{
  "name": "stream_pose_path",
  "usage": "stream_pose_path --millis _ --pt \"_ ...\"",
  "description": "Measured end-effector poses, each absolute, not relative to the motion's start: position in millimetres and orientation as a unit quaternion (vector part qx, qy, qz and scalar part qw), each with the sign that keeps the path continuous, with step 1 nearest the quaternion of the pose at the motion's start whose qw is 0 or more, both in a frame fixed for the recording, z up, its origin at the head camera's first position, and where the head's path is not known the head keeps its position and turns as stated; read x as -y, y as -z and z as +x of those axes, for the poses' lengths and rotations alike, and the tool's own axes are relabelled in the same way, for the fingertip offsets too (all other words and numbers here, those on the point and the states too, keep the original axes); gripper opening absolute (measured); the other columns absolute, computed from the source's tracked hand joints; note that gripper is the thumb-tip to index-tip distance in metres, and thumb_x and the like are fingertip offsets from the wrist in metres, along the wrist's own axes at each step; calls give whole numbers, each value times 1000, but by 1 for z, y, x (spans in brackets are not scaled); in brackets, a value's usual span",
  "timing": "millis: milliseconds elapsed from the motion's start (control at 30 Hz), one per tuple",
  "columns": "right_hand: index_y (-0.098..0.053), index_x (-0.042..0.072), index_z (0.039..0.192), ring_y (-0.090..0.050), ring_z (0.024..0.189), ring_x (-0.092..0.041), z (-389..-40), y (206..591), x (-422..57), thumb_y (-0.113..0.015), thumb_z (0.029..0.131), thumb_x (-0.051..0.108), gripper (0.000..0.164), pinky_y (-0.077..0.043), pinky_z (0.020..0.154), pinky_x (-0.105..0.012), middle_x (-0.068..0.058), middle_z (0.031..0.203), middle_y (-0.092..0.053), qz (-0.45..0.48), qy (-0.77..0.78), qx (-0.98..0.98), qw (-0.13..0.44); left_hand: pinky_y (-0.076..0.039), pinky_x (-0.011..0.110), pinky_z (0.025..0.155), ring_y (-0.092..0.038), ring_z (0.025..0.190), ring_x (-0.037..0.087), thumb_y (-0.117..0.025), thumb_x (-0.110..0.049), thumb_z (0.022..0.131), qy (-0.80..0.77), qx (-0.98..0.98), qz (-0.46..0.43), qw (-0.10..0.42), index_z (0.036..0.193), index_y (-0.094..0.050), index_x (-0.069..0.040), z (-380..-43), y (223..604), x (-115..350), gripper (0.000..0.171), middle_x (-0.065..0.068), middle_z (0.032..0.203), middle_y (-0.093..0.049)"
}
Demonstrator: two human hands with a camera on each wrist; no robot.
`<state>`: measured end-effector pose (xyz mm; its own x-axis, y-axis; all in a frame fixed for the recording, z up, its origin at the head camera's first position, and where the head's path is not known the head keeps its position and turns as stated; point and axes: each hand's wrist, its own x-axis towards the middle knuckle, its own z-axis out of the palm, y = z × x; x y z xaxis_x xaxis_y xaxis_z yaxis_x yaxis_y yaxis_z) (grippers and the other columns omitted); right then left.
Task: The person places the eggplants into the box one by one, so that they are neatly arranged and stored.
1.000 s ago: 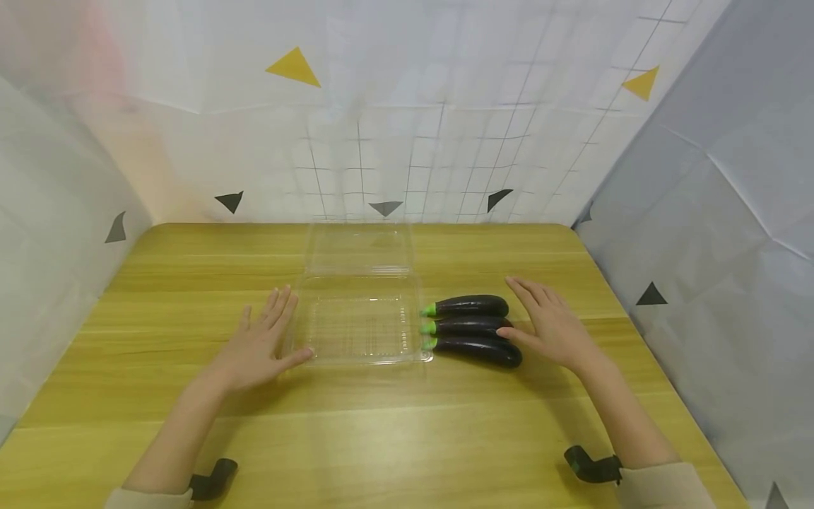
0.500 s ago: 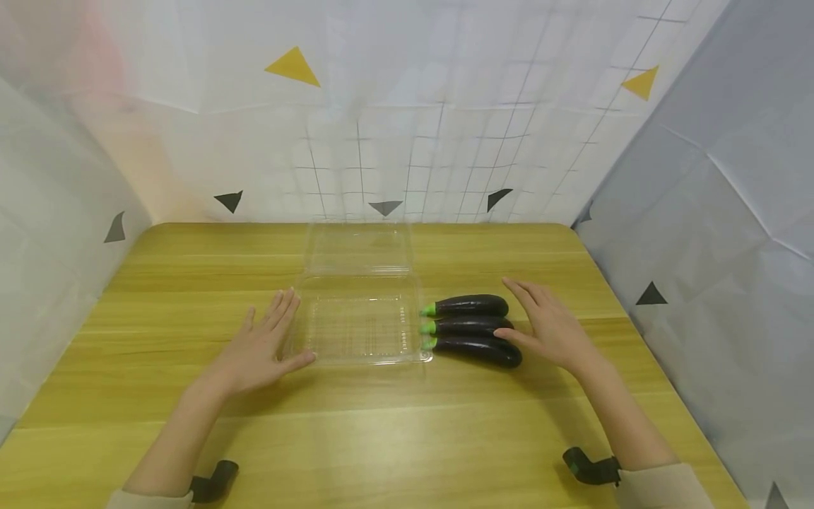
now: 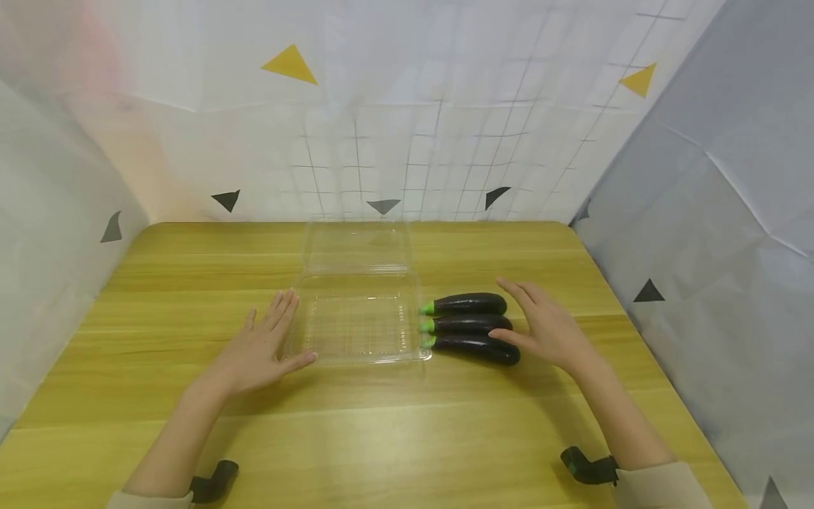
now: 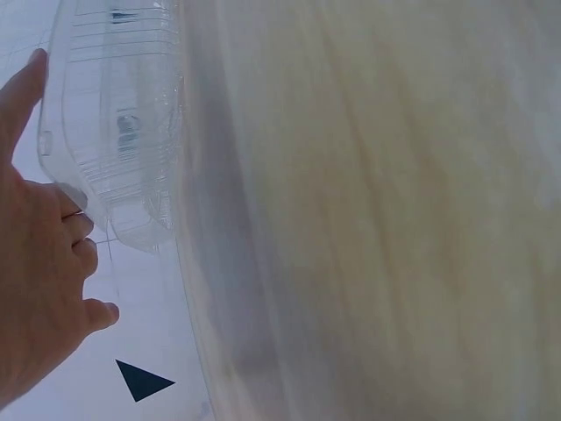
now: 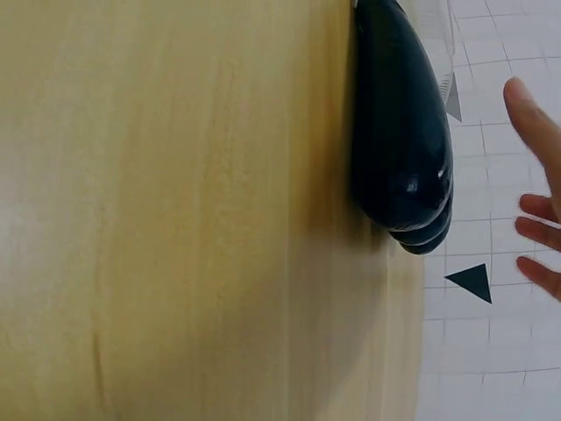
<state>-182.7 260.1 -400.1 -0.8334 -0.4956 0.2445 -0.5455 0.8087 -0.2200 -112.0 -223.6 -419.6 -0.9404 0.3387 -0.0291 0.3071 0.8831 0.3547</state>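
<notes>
A clear plastic clamshell container [image 3: 369,362] lies on the table with its lid [image 3: 358,247] folded back. My left hand [image 3: 257,350] is at its left side, fingers extended and thumb by the front left corner. In the left wrist view the thumb and fingers appear against the container wall [image 4: 123,132]. Three dark eggplants with green stems lie side by side to the right: the back one [image 3: 470,304], the middle one [image 3: 467,324] and the front one [image 3: 477,348]. My right hand [image 3: 550,329] hovers at their blunt ends, fingers spread, apart from them in the right wrist view.
The wood-grain table [image 3: 381,438] runs back to a white wall sheet [image 3: 191,155] with grid lines and triangle marks. Grey sheets [image 3: 712,212] stand along the sides. Black wrist mounts [image 3: 588,466] stick out from both forearms.
My right hand has shifted slightly left, further over the eggplants. My left hand has moved a touch right toward the container and then stayed there. The container and eggplants keep their places.
</notes>
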Motion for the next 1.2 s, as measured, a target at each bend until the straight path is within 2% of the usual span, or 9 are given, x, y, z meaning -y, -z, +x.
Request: stream_pose_path --millis 233,433,733,967,1200 --pt "-52 15 137 -59 105 -28 -182 401 -258 -85 67 46 84 -54 74 -46 -7 122 -59 329 -157 913 182 -3 63 112 4 147 27 -53 -64 89 -176 -969 167 48 155 2 -8 -113 420 223 102 10 161 6" --pt "-59 10 127 -62 95 -20 -185 402 -257 -86 66 39 73 -54 70 -41 -4 111 -64 385 -180 880 212 -2 62 112 5 147 27 -53 -65 88 -180 -968 165 51 155 0 -7 -112 421 224 103 9 161 6" --pt "-64 7 115 -66 84 -20 -179 416 -254 -87 65 32 61 -55 66 -37 -4 97 -67 415 -187 868 197 -3 62 112 5 147 27 -52 -66 88 -174 -969 167 48 155 3 -10 -112 421 224 103 10 161 5" --pt "-66 9 111 -67 84 -18 -173 427 -252 -87 67 31 54 -56 66 -36 -1 99 -69 414 -186 873 177 -5 63 112 3 147 28 -52 -65 88 -176 -969 168 45 155 -1 -6 -112 421 223 103 10 161 5" --pt "-66 10 111 -66 87 -18 -168 436 -254 -87 67 33 54 -56 70 -37 0 100 -68 399 -189 882 162 -4 63 112 4 147 28 -55 -62 89 -183 -968 168 47 155 1 -7 -112 421 223 102 10 161 6"
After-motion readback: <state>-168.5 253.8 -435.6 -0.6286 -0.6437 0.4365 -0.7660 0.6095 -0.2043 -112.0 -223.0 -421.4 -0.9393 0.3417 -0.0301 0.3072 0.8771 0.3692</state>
